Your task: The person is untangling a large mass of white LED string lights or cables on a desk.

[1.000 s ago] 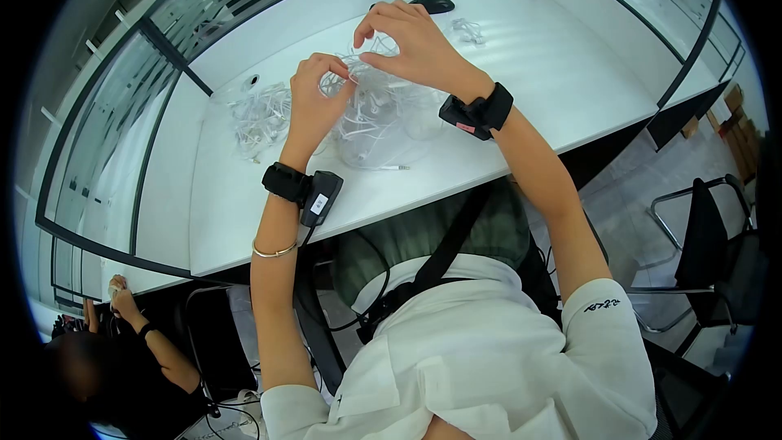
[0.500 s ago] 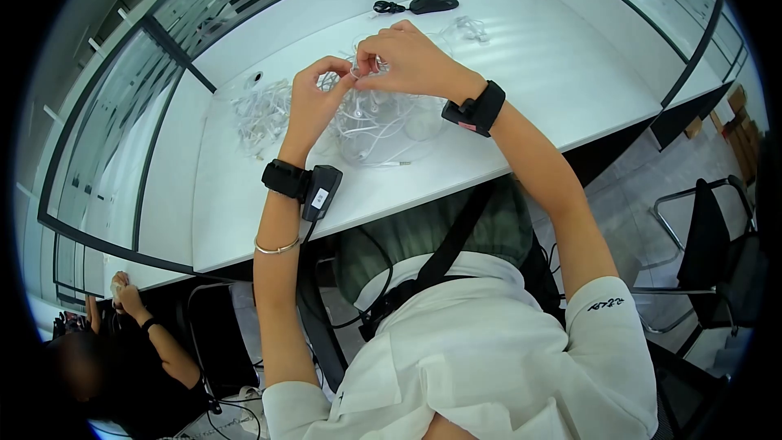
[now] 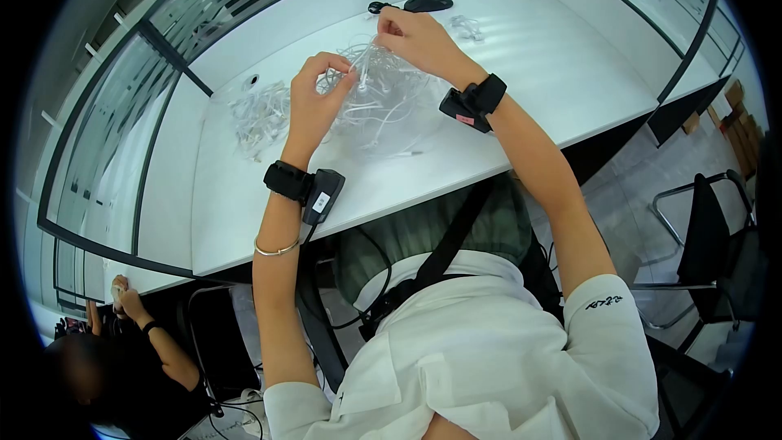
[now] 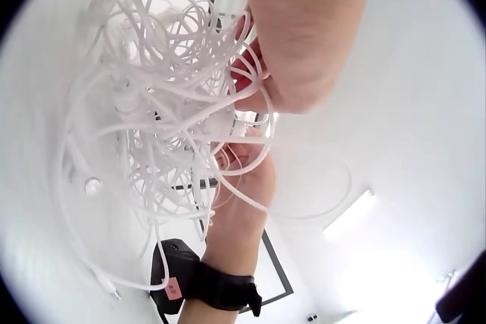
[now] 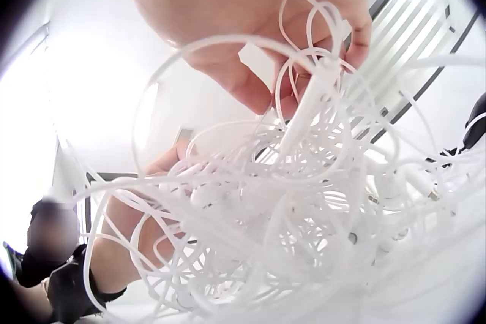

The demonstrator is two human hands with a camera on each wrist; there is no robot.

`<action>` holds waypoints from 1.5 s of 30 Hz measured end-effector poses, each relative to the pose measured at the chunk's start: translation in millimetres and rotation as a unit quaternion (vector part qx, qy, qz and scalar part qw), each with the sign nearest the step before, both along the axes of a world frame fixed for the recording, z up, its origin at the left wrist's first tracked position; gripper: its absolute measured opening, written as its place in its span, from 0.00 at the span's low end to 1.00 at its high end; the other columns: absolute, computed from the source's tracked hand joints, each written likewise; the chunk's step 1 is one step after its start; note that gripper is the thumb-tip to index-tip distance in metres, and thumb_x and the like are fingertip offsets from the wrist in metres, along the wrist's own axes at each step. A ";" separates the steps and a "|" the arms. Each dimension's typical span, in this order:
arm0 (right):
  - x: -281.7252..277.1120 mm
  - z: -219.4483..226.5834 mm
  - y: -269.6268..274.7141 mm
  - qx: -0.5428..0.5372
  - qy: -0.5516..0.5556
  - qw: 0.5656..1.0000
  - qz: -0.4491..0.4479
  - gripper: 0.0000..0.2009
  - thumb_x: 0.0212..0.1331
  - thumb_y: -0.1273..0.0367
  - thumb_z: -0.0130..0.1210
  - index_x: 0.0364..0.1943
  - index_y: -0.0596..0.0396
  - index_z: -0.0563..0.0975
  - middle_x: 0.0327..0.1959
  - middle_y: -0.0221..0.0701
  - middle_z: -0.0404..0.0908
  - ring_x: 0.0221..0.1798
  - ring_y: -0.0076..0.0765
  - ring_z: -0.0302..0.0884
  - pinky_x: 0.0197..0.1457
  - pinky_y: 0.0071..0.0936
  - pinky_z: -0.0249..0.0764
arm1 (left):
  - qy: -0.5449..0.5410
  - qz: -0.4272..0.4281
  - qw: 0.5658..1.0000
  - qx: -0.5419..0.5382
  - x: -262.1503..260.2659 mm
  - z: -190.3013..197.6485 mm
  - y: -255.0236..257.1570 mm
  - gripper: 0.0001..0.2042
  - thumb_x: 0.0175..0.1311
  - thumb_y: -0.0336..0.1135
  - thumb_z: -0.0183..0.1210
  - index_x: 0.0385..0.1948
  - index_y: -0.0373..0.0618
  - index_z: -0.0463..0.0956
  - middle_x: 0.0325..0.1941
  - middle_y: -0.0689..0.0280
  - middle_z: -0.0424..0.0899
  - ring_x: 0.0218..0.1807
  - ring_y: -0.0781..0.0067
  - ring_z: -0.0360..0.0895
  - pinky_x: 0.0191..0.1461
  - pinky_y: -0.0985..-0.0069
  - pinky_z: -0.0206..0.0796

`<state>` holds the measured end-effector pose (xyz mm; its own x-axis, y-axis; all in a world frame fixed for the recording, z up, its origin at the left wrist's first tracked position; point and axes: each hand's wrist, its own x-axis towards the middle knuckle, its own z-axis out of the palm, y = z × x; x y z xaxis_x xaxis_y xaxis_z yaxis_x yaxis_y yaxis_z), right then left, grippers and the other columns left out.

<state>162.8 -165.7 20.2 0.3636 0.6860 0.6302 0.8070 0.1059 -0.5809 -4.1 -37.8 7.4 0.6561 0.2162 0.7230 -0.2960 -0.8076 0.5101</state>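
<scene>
A tangle of white earphone cables hangs and lies between the two hands over the white desk. On its left side the left hand pinches part of the tangle between thumb and fingers. Farther up and to the right, the right hand pinches a white strand, its fingertips at the tangle's top. The right wrist view shows loops of cable below the right hand, with thumb and fingertips closed together. In the left wrist view, cable loops cross beside the left hand; small plugs dangle among them.
Another pile of white cables lies on the desk to the left. A black mouse and a small white cable bundle are at the back. Low partitions surround the desk; another person's arm shows at lower left.
The right hand closed its fingers near the left hand, then moved up and away to the right with a strand. The left hand has stayed nearly in place.
</scene>
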 end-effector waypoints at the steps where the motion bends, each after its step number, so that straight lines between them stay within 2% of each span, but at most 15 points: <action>1: 2.7 -0.8 0.2 -0.007 0.010 1.000 -0.002 0.09 0.54 0.65 0.55 0.29 0.55 0.74 0.22 0.30 0.77 0.28 0.29 0.74 0.32 0.25 0.67 | 0.015 -0.017 1.000 -0.009 -1.0 0.9 -1.1 0.05 0.55 0.30 0.60 0.28 0.42 0.73 0.35 0.69 0.79 0.41 0.78 0.72 0.49 0.79 0.57; 9: 7.8 -5.2 3.0 -0.040 0.016 0.999 0.015 0.10 0.53 0.63 0.56 0.30 0.56 0.75 0.24 0.31 0.77 0.29 0.28 0.74 0.34 0.25 0.68 | 0.103 -0.161 0.971 -0.141 -3.9 3.4 -5.3 0.08 0.53 0.33 0.55 0.25 0.47 0.63 0.32 0.72 0.61 0.39 0.79 0.59 0.48 0.82 0.48; 11: 8.5 -7.1 4.8 -0.054 -0.002 0.998 0.020 0.10 0.53 0.63 0.56 0.30 0.56 0.75 0.24 0.31 0.78 0.29 0.28 0.74 0.34 0.25 0.68 | 0.066 -0.018 0.998 0.007 -1.2 -1.5 -1.3 0.11 0.53 0.32 0.59 0.21 0.46 0.64 0.26 0.72 0.63 0.35 0.77 0.62 0.49 0.77 0.48; 13: 8.1 -7.4 5.1 -0.060 -0.010 0.997 0.041 0.11 0.54 0.62 0.56 0.31 0.56 0.76 0.25 0.31 0.78 0.29 0.28 0.75 0.34 0.25 0.69 | 0.020 0.146 0.974 0.171 0.5 -4.8 3.8 0.12 0.53 0.32 0.62 0.17 0.44 0.66 0.22 0.71 0.66 0.31 0.73 0.64 0.50 0.72 0.49; 14: 6.6 -7.6 4.6 -0.061 -0.008 0.996 0.060 0.12 0.55 0.61 0.56 0.31 0.56 0.76 0.25 0.32 0.79 0.29 0.28 0.75 0.34 0.25 0.69 | 0.000 0.195 0.962 0.190 1.6 -4.9 5.8 0.13 0.56 0.34 0.62 0.16 0.44 0.69 0.23 0.72 0.70 0.30 0.72 0.66 0.51 0.69 0.49; 17: 1.2 -4.4 3.0 -0.083 -0.016 0.993 0.085 0.13 0.58 0.59 0.56 0.31 0.56 0.76 0.25 0.32 0.79 0.29 0.27 0.74 0.35 0.24 0.69 | -0.040 0.198 0.968 0.150 -0.8 -2.5 5.1 0.13 0.59 0.36 0.61 0.17 0.44 0.71 0.24 0.72 0.72 0.31 0.73 0.67 0.51 0.69 0.49; 21: 2.8 -6.2 2.4 -0.076 -0.010 0.991 0.105 0.14 0.59 0.59 0.56 0.32 0.57 0.76 0.24 0.29 0.78 0.28 0.26 0.72 0.34 0.24 0.68 | -0.043 0.108 0.988 0.102 -1.5 2.1 3.7 0.07 0.62 0.29 0.52 0.25 0.39 0.74 0.25 0.66 0.75 0.33 0.72 0.71 0.45 0.74 0.58; 25: 28.0 -31.4 15.6 -0.017 -0.023 0.987 0.156 0.13 0.59 0.61 0.54 0.30 0.57 0.76 0.21 0.27 0.75 0.27 0.22 0.70 0.32 0.22 0.65 | 0.018 -0.089 0.984 -0.155 -2.2 5.1 -17.6 0.07 0.59 0.22 0.46 0.30 0.34 0.74 0.33 0.61 0.79 0.39 0.72 0.74 0.49 0.78 0.63; 27: 33.6 -34.2 18.9 -0.032 0.052 0.978 0.200 0.12 0.59 0.62 0.53 0.29 0.58 0.76 0.20 0.27 0.74 0.26 0.21 0.69 0.32 0.21 0.64 | 0.063 -0.163 0.974 -0.146 -5.6 5.6 -6.2 0.09 0.55 0.21 0.42 0.26 0.35 0.75 0.32 0.60 0.79 0.38 0.72 0.75 0.48 0.78 0.63; 29: 33.3 -31.1 16.9 -0.070 0.059 0.980 0.176 0.12 0.58 0.62 0.53 0.28 0.58 0.76 0.20 0.27 0.74 0.26 0.21 0.68 0.32 0.21 0.64 | 0.105 -0.220 0.955 -0.168 -9.1 9.1 0.3 0.08 0.53 0.23 0.43 0.21 0.38 0.72 0.29 0.60 0.78 0.36 0.71 0.73 0.46 0.78 0.62; 32: 16.8 -9.6 4.5 -0.152 0.071 0.975 0.144 0.13 0.58 0.61 0.53 0.28 0.58 0.77 0.20 0.26 0.74 0.27 0.21 0.69 0.33 0.20 0.64 | 0.055 -0.252 0.946 -0.197 -9.4 8.0 -1.3 0.06 0.53 0.25 0.44 0.20 0.41 0.70 0.28 0.60 0.77 0.33 0.71 0.72 0.43 0.77 0.62; 35: 13.6 -3.9 -0.1 -0.145 0.070 0.977 0.140 0.13 0.57 0.61 0.54 0.29 0.57 0.77 0.21 0.26 0.74 0.28 0.21 0.70 0.34 0.20 0.65 | -0.052 -0.193 0.949 -0.242 -4.6 5.0 7.7 0.06 0.58 0.29 0.45 0.22 0.43 0.69 0.29 0.62 0.76 0.32 0.71 0.71 0.42 0.76 0.63; 36: 14.2 -5.1 0.2 -0.132 0.076 0.978 0.145 0.13 0.58 0.60 0.55 0.30 0.57 0.77 0.22 0.26 0.75 0.29 0.21 0.70 0.36 0.21 0.65 | -0.045 -0.152 0.951 -0.267 -5.0 4.6 12.1 0.09 0.65 0.34 0.44 0.27 0.42 0.71 0.32 0.62 0.78 0.33 0.72 0.72 0.43 0.76 0.63; 40: 8.3 -1.7 -1.7 -0.092 0.048 0.981 0.166 0.12 0.58 0.60 0.56 0.32 0.54 0.78 0.28 0.25 0.77 0.35 0.23 0.71 0.42 0.24 0.66 | -0.020 0.035 0.981 -0.188 0.7 -2.4 13.1 0.15 0.70 0.38 0.41 0.32 0.38 0.75 0.35 0.65 0.80 0.35 0.75 0.73 0.44 0.76 0.62; 45: 4.3 -0.3 -3.2 -0.066 -0.033 0.979 0.189 0.10 0.60 0.61 0.56 0.34 0.52 0.79 0.36 0.24 0.77 0.42 0.25 0.70 0.47 0.25 0.66 | -0.016 0.067 0.988 -0.140 3.3 -2.1 2.7 0.18 0.72 0.40 0.43 0.26 0.37 0.75 0.29 0.66 0.79 0.33 0.76 0.71 0.41 0.77 0.61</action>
<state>167.1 -168.9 19.9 0.0289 0.8404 0.5412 0.7609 0.3326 -0.5571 -0.8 -35.1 5.3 0.5851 0.4943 0.6430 -0.2159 -0.6693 0.7109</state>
